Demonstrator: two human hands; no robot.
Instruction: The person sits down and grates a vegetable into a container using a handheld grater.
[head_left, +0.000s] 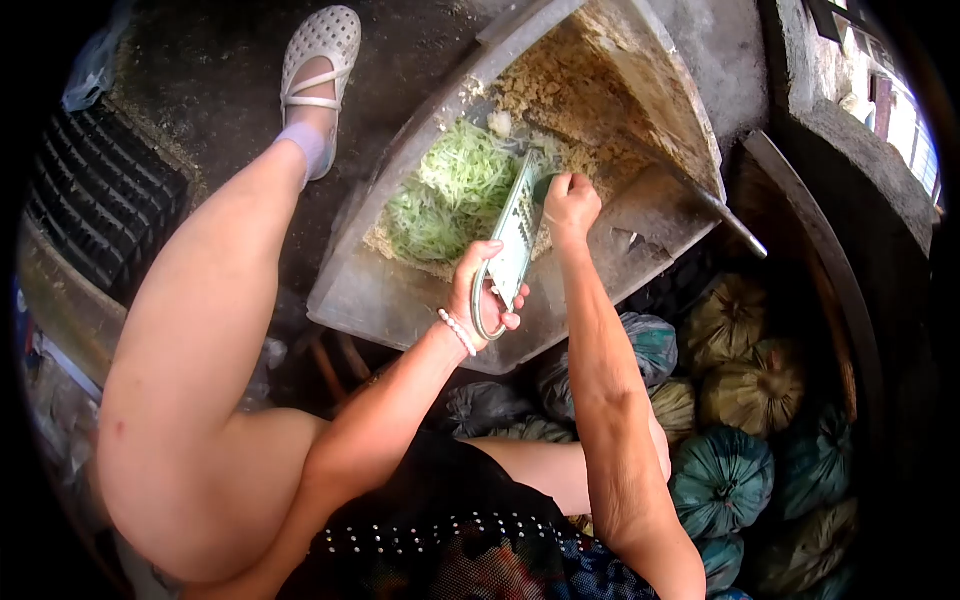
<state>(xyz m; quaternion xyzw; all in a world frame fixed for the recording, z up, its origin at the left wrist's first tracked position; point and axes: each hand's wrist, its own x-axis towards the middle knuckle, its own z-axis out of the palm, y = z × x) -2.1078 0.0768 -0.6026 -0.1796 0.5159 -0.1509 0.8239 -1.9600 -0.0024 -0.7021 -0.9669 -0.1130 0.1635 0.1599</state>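
Observation:
My left hand (487,295), with a beaded bracelet at the wrist, is wrapped round the handle of a flat metal grater (516,235). The grater slants up and away over a trough (420,320). Close to the grater's right side, my right hand (571,207) is closed in a fist. Something dark green shows between that fist and the grater, too hidden to name. Pale green shreds (450,195) lie heaped in the trough, left of the grater. Brown crumbly material (560,85) covers the trough's far part and surrounds the heap.
Several tied green and yellowish bags (722,480) sit below and right of the trough. A stick (735,225) juts over its right edge. Black ridged crates (105,195) stand at the left. My shoe (322,60) rests on the dark floor; a low wall (865,160) is at right.

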